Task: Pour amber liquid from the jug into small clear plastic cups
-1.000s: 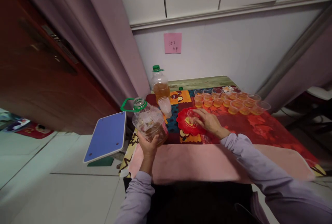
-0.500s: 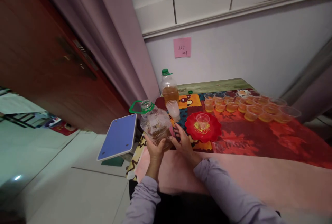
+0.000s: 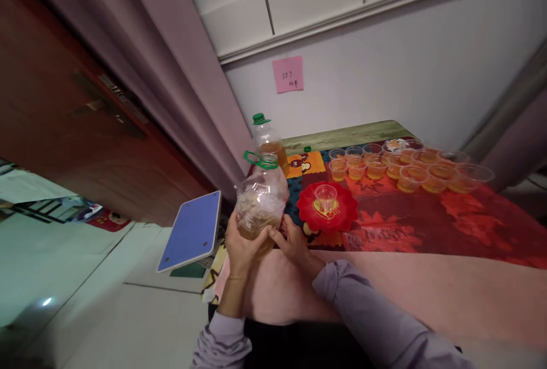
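A large clear plastic jug with a green handle ring and an open neck holds some amber liquid low down. My left hand is wrapped round its left side, and my right hand grips its lower right side. Behind it stands a second jug with a green cap, holding amber liquid. To the right, a clear cup sits on a red scalloped plate. Several cups of amber liquid stand in rows farther right.
A small green cap lies near the table's back edge. Left of the table is a blue board. A pink cover lies along the front, and a pink note is on the wall.
The open jug has turned and tilts less to the left, and its handle ring has swung round toward the back. My right hand has closed in on its side. The view has shifted slightly.
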`<state>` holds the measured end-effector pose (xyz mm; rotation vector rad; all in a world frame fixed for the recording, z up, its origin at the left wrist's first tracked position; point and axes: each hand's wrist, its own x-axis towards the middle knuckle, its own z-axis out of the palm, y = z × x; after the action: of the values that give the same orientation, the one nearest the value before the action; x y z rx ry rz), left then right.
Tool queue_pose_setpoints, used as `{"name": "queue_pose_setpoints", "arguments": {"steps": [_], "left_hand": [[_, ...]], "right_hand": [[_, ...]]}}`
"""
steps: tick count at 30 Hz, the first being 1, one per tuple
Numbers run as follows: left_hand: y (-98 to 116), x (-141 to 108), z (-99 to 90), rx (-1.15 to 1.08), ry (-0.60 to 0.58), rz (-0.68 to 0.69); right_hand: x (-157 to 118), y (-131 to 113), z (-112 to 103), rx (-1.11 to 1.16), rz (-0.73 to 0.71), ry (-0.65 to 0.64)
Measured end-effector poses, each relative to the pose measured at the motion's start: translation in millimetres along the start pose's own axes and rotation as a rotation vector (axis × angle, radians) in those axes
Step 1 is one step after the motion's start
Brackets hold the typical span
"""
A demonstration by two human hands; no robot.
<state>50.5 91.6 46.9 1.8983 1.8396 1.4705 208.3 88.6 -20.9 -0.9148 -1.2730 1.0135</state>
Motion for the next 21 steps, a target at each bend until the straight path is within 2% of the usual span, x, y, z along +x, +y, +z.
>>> {"name": "queue_pose_setpoints", "arguments": {"steps": [6, 11, 21], "left_hand": [[30.6, 15.5, -24.5, 0.267, -0.129, 0.261], [43.0, 16.7, -36.3, 0.509, -0.214, 0.303], [76.5, 23.6, -49.5, 0.731, -0.340, 0.376]], "right_hand": [[-3.7, -12.9, 2.7, 0.380, 0.169, -0.059], [-6.8, -23.1, -2.6, 0.572, 0.379, -0.216], [-15.2, -23.1, 10.2, 0.861, 0.401, -0.267]]}}
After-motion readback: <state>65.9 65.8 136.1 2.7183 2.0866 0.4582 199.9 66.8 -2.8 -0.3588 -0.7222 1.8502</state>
